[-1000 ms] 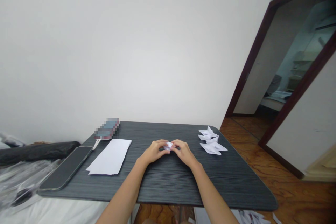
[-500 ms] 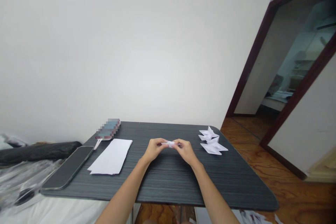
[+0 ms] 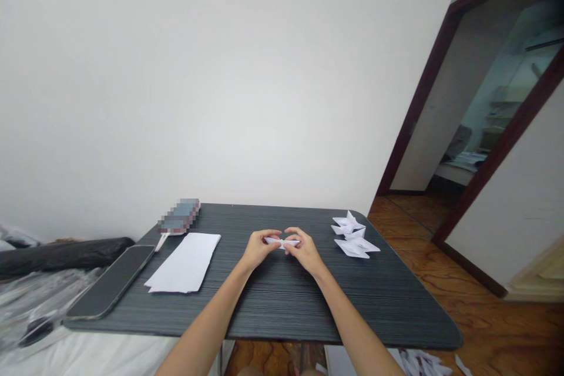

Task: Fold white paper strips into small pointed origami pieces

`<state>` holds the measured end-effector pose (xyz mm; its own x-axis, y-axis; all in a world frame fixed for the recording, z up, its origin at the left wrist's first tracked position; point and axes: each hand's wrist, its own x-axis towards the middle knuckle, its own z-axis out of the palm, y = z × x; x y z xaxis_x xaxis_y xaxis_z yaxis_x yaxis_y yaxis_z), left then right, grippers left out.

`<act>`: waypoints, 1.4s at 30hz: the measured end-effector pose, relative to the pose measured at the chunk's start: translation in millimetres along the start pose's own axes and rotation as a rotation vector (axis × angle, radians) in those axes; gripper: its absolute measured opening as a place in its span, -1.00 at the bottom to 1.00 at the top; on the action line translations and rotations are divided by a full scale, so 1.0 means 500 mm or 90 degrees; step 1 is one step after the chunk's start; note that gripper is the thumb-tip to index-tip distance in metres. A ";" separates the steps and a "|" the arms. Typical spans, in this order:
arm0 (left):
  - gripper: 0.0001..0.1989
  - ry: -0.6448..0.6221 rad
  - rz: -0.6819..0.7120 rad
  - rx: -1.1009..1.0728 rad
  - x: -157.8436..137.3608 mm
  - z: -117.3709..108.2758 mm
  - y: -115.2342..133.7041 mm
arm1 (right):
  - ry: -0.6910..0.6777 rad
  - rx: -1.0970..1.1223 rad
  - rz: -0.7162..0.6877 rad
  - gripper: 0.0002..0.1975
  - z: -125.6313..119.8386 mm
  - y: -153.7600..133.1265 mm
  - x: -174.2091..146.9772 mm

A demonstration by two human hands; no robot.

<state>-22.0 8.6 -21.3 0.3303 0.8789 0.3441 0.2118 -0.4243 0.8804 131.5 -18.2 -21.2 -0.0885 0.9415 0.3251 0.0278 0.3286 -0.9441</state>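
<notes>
Dark striped table point(image 3: 282, 305) (white wall point(image 3: 220, 82) behind), wooden floor point(image 3: 484, 317).

hands point(image 3: 259, 249): 2 | phone point(image 3: 110, 282): 1 | folded paper shapes point(image 3: 355, 235): about 3 | table point(image 3: 282, 305): 1

a small folded paper point(image 3: 281, 242) is pinched between the left hand point(image 3: 258, 249) and right hand point(image 3: 303, 251) above a dark table point(image 3: 282, 299). white sheets point(image 3: 185, 262) and a phone point(image 3: 110, 281) are seen to the left; folded shapes point(image 3: 353, 235) are piled well to the right.
</notes>
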 end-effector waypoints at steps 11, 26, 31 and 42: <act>-0.67 0.003 -0.022 0.049 0.008 -0.012 -0.011 | -0.016 0.083 0.142 -0.65 -0.014 0.015 0.006; -0.60 -0.134 -0.033 0.047 -0.010 -0.002 0.007 | -0.059 -0.026 0.092 -0.77 0.005 0.021 -0.005; -0.68 -0.122 -0.002 0.074 -0.011 -0.011 0.011 | -0.082 -0.045 0.106 -0.69 -0.007 0.029 0.005; -0.65 0.154 -0.021 0.147 -0.026 -0.055 0.008 | -0.007 -0.019 0.083 -0.64 -0.049 0.025 -0.008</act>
<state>-50.9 1.7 -13.3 0.0984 0.9072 0.4090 0.4307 -0.4093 0.8043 156.8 -16.2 -32.8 -0.0935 0.9756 0.1985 0.0698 0.2053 -0.9762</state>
